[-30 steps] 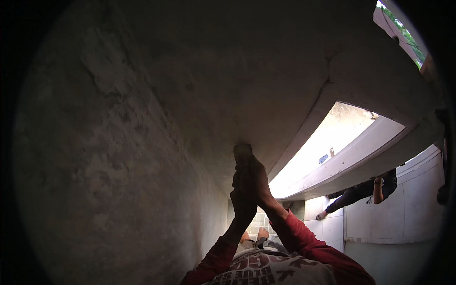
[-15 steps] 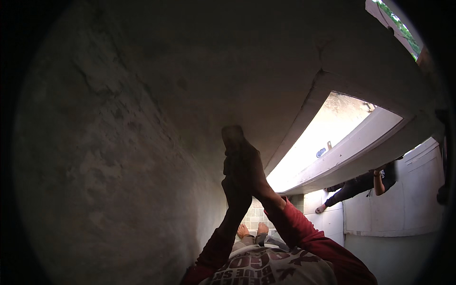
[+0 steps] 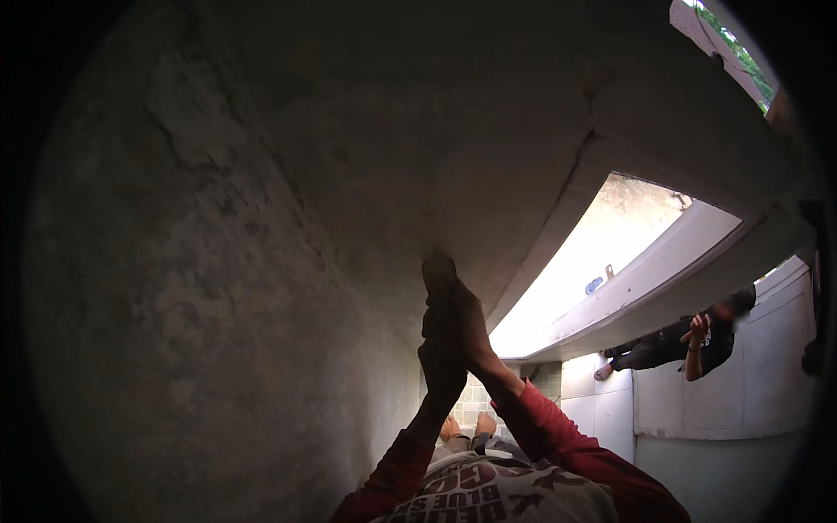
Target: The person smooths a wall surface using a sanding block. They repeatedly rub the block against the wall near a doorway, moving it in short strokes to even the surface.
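My two hands are pressed together in front of the grey plastered wall ahead. A dark, blunt-ended, block-like thing (image 3: 438,269) sticks out past the top of them, close to the wall; shade hides what kind it is. My right hand (image 3: 466,326) is closed around it, its red-sleeved arm coming from the lower right. Tight against it on the left, my left hand (image 3: 438,359) also looks closed, with its fingers mostly lost in shadow. The far end of the dark thing seems to meet the wall surface.
A rough, patchy plaster wall (image 3: 200,322) rises close on my left. At right is a bright window opening (image 3: 567,283) with a small blue thing (image 3: 595,286) on its sill. Beyond, a person in dark clothes (image 3: 671,344) stands on pale tiles. My bare feet (image 3: 485,424) are below.
Both hands, still joined around the dark thing, have come lower in the picture, toward me and slightly right. The other person has shifted, and their hand is now raised.
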`<action>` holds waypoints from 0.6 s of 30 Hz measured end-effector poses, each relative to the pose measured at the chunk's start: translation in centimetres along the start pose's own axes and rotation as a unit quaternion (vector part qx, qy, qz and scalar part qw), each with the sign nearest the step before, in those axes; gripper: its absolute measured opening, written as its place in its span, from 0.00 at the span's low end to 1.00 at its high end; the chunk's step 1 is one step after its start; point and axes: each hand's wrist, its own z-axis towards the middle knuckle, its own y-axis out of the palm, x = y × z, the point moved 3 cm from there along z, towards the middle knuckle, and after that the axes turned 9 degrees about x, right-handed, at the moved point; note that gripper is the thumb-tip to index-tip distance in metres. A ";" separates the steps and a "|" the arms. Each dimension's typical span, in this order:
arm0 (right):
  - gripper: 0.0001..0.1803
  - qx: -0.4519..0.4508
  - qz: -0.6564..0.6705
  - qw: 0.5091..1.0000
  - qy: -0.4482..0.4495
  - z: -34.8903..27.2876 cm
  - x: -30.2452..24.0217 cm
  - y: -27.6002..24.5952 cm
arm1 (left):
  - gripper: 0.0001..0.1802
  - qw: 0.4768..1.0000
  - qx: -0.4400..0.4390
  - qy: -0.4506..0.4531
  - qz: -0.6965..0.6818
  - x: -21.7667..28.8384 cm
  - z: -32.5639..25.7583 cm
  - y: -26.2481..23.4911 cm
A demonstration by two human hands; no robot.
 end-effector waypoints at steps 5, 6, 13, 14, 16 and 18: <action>0.14 -0.019 -0.042 0.994 -0.100 0.0 -0.2 0.1 | 0.14 0.999 -0.020 -0.038 -0.022 -0.9 -0.3 0.4; 0.14 -0.010 -0.059 0.991 -0.118 -0.3 -0.3 0.4 | 0.14 0.999 -0.026 -0.040 -0.002 -1.0 -0.2 0.0; 0.16 0.013 -0.055 0.998 -0.003 -2.3 1.5 3.1 | 0.13 0.999 -0.023 -0.039 -0.012 -1.6 -0.8 -4.0; 0.18 0.007 -0.082 0.996 -0.037 -2.4 1.5 3.0 | 0.13 0.999 -0.025 -0.033 -0.005 -1.7 -1.0 -3.9; 0.21 -0.007 -0.114 0.984 -0.134 -2.1 1.5 2.5 | 0.14 0.999 -0.043 -0.012 0.013 -2.2 -1.4 -3.0; 0.20 0.000 -0.101 0.993 -0.069 -1.3 2.3 1.8 | 0.14 0.997 -0.045 -0.060 -0.010 -3.3 -1.4 -1.8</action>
